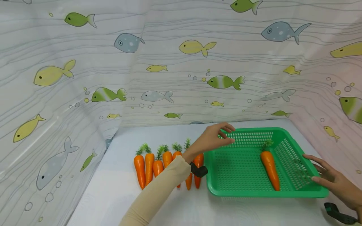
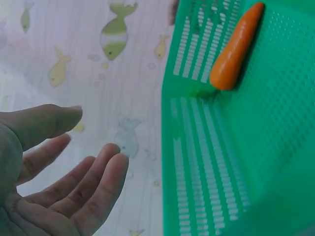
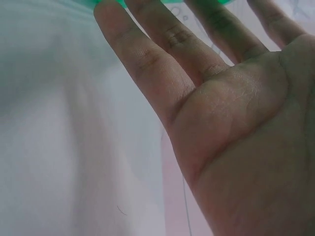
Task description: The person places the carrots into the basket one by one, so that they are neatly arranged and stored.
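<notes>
A green plastic basket (image 1: 240, 193) sits on the white table, with one orange carrot (image 1: 270, 168) with a leafy green top lying in it, toward the right. My left hand (image 1: 215, 135) is over the basket's back left corner, fingers loosely bent and nothing between them. In the left wrist view, a gap separates this left hand (image 2: 64, 172) from the basket wall. My right hand (image 1: 331, 177) touches the basket's right rim with its fingertips. The right wrist view has these fingers (image 3: 157, 64) stretched out toward the green rim.
Several more carrots (image 1: 139, 168) lie side by side left of the basket, partly hidden behind my left sleeve (image 1: 158, 191). A white curtain (image 1: 169, 28) printed with fish hangs behind the table and along both sides. Black straps (image 1: 199, 169) are on both wrists.
</notes>
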Action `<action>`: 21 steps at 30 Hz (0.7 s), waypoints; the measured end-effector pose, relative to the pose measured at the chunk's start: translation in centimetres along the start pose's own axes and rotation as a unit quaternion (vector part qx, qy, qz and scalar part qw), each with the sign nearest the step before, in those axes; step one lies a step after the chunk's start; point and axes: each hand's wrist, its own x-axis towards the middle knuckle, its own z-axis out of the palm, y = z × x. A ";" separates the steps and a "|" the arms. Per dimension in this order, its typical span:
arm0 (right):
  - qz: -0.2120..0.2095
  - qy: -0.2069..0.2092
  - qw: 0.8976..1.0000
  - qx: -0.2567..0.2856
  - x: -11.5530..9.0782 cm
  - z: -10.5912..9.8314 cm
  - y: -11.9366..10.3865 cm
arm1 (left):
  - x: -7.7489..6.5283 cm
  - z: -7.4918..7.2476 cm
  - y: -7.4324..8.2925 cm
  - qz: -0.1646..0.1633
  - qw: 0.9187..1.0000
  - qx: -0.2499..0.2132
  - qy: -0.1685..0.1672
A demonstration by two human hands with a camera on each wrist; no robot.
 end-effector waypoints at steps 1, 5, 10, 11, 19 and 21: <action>-0.005 0.003 1.000 -0.004 0.0 -0.1 0.1 | -0.5 -0.5 -0.1 -0.002 1.000 0.005 0.008; -0.009 0.001 1.000 -0.006 0.1 -0.1 0.2 | -2.3 -2.2 -0.3 -0.001 0.999 0.034 0.036; -0.004 -0.004 1.000 0.006 0.1 -0.1 0.0 | -4.5 -4.0 -1.1 0.007 0.997 0.053 0.048; -0.007 -0.003 1.000 0.006 0.0 -0.1 0.0 | -4.9 -4.3 -1.3 0.008 0.997 0.055 0.049; -0.014 -0.012 1.000 0.002 0.2 -0.2 0.4 | -8.8 -7.0 -3.5 -0.006 0.993 0.092 0.077; -0.017 -0.019 1.000 0.001 0.1 -0.3 0.4 | -9.8 -7.8 -3.9 -0.012 0.991 0.102 0.090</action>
